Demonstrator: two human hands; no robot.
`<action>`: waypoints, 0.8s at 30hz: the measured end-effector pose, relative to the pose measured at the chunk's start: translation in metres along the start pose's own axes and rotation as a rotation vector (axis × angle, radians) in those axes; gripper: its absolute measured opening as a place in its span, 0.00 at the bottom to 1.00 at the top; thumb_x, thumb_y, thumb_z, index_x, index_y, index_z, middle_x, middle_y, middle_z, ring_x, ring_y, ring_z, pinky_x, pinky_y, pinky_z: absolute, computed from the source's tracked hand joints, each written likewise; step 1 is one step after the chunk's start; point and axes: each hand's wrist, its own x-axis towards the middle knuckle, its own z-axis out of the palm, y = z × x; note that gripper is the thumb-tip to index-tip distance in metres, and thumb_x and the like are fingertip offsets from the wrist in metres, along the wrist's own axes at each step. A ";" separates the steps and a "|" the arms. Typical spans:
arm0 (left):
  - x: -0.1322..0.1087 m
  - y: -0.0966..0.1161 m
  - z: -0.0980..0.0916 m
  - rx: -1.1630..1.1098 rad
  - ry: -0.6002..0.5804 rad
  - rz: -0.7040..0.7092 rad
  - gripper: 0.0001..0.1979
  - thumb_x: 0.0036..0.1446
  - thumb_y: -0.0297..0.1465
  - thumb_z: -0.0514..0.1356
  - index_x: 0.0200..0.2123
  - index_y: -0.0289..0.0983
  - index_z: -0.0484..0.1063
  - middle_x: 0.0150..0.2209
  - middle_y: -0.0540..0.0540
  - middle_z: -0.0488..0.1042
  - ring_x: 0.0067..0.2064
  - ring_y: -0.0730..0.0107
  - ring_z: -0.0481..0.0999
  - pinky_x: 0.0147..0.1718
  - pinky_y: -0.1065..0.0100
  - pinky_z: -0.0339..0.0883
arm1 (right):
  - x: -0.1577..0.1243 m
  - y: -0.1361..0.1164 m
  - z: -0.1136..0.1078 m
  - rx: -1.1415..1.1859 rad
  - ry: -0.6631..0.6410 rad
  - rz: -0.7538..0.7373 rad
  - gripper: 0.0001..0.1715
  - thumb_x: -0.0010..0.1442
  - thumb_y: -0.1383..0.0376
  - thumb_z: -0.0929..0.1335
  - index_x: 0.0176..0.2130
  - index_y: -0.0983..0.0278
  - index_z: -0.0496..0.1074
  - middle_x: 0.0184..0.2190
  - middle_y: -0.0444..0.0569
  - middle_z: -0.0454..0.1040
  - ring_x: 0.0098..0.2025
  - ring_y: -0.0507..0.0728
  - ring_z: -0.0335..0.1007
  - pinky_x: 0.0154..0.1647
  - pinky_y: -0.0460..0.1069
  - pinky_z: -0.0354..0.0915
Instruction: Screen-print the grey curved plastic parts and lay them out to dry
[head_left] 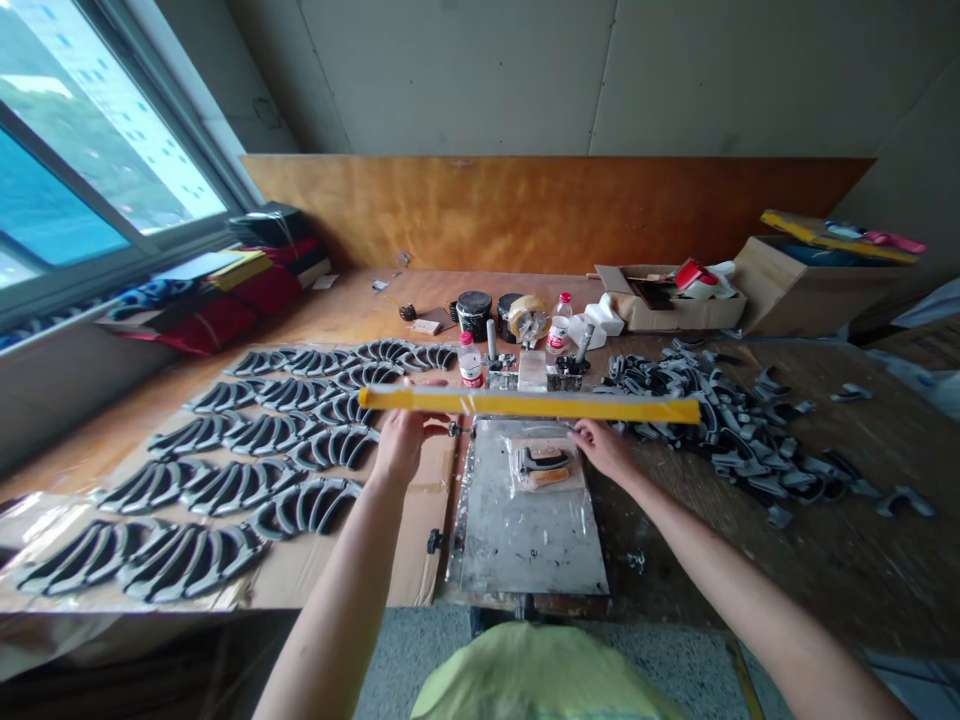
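Note:
A long yellow-edged frame [532, 404], seen edge-on, is raised level above a grey metal plate [525, 545]. My left hand [401, 440] is closed around the frame's left part, with fingertips showing above its edge and the thumb below. My right hand [600, 448] is just under the bar by the plate's upper right corner. Its fingertips are pinched together, and what they hold is too small to make out. On the plate, a curved grey-and-black plastic part [544, 460] lies in a small fixture under clear film.
Rows of curved grey parts [247, 440] lie on cardboard at left; a loose pile [750, 430] is at right. Behind the frame stand red-capped bottles [470, 362], a black tub [475, 315], a tape roll [529, 318] and metal posts [585, 342]. Cardboard boxes [802, 290] stand back right.

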 end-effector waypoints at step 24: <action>-0.072 -0.143 -0.103 0.669 0.305 -0.619 0.26 0.47 0.59 0.50 0.23 0.40 0.61 0.13 0.50 0.65 0.16 0.69 0.64 0.17 0.70 0.57 | 0.033 0.044 -0.029 -0.290 -0.062 0.034 0.13 0.63 0.61 0.67 0.45 0.62 0.77 0.46 0.54 0.74 0.53 0.61 0.64 0.54 0.55 0.59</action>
